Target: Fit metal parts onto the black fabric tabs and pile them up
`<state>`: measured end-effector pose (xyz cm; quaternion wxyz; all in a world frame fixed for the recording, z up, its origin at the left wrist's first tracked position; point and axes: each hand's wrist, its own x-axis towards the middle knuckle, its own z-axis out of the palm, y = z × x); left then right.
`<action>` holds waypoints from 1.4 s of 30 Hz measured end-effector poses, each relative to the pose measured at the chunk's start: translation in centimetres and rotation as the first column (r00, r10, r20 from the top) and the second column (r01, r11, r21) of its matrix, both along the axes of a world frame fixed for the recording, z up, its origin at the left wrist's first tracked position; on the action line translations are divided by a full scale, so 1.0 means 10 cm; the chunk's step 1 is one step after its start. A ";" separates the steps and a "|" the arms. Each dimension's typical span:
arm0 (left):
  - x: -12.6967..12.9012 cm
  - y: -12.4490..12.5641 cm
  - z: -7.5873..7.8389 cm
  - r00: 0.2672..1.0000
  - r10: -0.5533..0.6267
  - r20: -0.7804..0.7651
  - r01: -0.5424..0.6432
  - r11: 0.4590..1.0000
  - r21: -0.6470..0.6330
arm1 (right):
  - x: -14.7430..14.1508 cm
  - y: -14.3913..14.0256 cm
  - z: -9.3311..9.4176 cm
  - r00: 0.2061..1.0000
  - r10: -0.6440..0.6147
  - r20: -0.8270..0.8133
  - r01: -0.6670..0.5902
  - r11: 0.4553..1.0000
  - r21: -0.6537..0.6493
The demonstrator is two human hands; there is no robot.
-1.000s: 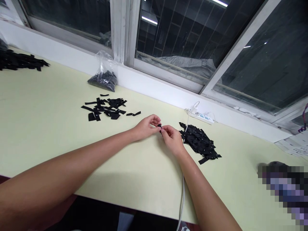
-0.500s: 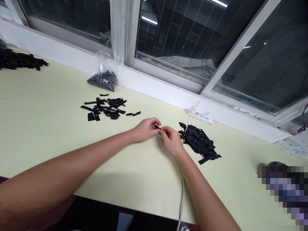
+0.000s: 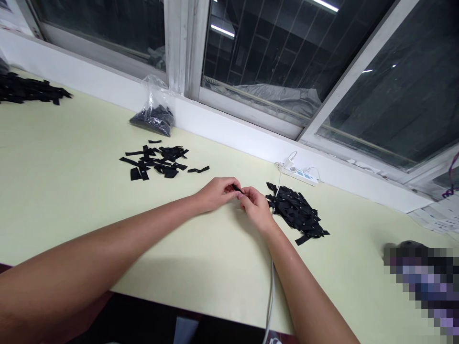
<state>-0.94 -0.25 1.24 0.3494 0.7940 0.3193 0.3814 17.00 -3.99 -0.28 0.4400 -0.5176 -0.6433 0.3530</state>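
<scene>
Between my two hands is a small black fabric strip (image 3: 237, 188), mostly covered by the fingers. My left hand (image 3: 217, 193) pinches it from the left, with thumb and fingers closed. From the right, my right hand (image 3: 255, 205) grips the same strip, its fingertips almost touching those of the left. Just right of my right hand lies a dense pile of black strips (image 3: 296, 210). A looser group of black strips (image 3: 168, 160) is spread to the left beyond my left hand, and one single strip (image 3: 198, 169) lies nearest to it.
A clear plastic bag (image 3: 153, 114) with black pieces leans at the wall. More black strips (image 3: 28, 90) lie far left. A power strip (image 3: 299, 174) sits at the back, and a white cable (image 3: 271, 291) runs under my right forearm. A blurred-out object (image 3: 426, 282) is at right.
The fingers have shifted slightly on the black strip, and a bit more of it shows between the hands. The piles stay where they were.
</scene>
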 end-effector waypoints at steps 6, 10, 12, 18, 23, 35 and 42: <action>0.00 0.01 0.01 1.000 0.018 -0.008 -0.017 0.998 0.059 | 0.00 -0.01 0.02 1.000 -0.005 -0.009 0.004 0.999 -0.038; 0.00 -0.01 0.02 0.999 0.041 -0.021 -0.039 0.995 0.089 | -0.01 -0.02 0.03 1.000 -0.022 -0.011 0.022 0.999 -0.038; 0.00 -0.02 0.03 0.998 0.059 -0.027 -0.057 0.995 0.081 | -0.01 -0.02 0.02 1.000 -0.027 -0.003 0.027 0.999 -0.035; 0.00 0.00 0.01 0.996 0.089 -0.023 -0.089 0.996 -0.002 | 0.01 0.00 -0.03 0.999 -0.019 0.031 0.019 1.000 0.003; 0.01 0.02 0.00 0.997 0.062 -0.041 -0.062 0.998 0.003 | 0.02 0.03 -0.05 0.999 -0.006 0.051 0.004 1.000 0.026; 0.01 0.02 0.01 0.997 0.070 -0.030 -0.069 0.997 0.032 | 0.02 0.00 -0.04 0.994 -0.027 0.106 0.021 0.998 0.056; 0.02 0.03 -0.02 0.999 0.054 0.006 -0.054 0.998 0.018 | 0.01 -0.02 0.04 0.997 -0.020 0.068 0.016 0.998 0.064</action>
